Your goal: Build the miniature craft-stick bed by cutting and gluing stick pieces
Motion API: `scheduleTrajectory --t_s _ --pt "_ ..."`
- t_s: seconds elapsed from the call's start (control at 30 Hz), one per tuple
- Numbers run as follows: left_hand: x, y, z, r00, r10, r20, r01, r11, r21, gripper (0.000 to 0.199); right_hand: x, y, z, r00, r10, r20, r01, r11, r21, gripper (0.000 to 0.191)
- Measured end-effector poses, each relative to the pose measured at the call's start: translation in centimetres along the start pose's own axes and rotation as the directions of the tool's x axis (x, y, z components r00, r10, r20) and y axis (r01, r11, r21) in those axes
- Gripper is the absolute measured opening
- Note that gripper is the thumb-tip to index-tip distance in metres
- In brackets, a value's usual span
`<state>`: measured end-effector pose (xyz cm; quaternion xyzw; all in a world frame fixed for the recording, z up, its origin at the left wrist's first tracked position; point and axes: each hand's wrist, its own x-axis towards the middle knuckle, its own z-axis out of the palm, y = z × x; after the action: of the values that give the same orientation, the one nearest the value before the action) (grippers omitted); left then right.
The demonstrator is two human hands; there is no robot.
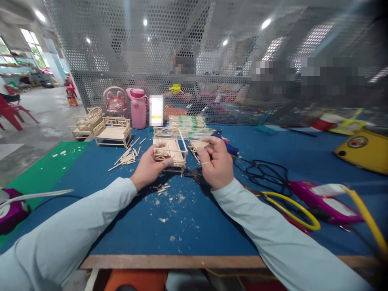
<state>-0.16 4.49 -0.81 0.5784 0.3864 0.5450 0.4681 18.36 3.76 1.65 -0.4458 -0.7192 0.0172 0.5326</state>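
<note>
My left hand (151, 165) is closed on the near left corner of a miniature bench (169, 148) built from thin pale wooden sticks. The bench has a slatted seat and railings, and my thumb lies along its front. To its right, my right hand (217, 163) is pinched, with a short thin wooden stick (206, 163) showing at the fingertips. Just behind that hand lies another small stick-built piece (195, 148), partly hidden by my fingers. Loose wooden sticks (129, 157) are heaped left of the bench, and a few short offcuts (163, 188) lie in front.
Finished miniature benches (112, 132) stand at the back left, near a pink bottle (138, 109). Bundled sticks (188, 123) lie behind. Black cable (269, 173), a yellow ring-shaped cord (303, 210) and a purple device (325, 202) occupy the right. A perforated metal screen (121, 52) closes the back.
</note>
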Motion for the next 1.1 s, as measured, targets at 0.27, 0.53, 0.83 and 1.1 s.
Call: scheduleTrajectory --t_s 0.27,0.53,0.83,1.1 --pt "0.0 0.2 0.2 1.0 0.007 0.002 -0.007 0.999 -0.037 0.046 0.0 -1.0 0.2 0.918 -0.394 0.044 0.387 0.867 -0.315 0.012" --pt "0.2 0.0 0.2 1.0 0.008 0.018 -0.007 0.996 -0.085 0.049 -0.8 -1.8 0.8 0.83 -0.54 0.14 0.525 0.67 -0.525 0.015" --pt "0.3 0.1 0.4 1.0 0.013 0.021 -0.011 0.995 -0.095 0.047 -0.3 -1.2 1.4 0.801 -0.546 0.245 0.578 0.602 -0.551 0.014" --pt "0.3 0.2 0.3 1.0 0.004 0.019 -0.002 0.995 -0.103 0.047 -0.1 -1.6 1.5 0.841 -0.453 0.295 0.538 0.648 -0.538 0.018"
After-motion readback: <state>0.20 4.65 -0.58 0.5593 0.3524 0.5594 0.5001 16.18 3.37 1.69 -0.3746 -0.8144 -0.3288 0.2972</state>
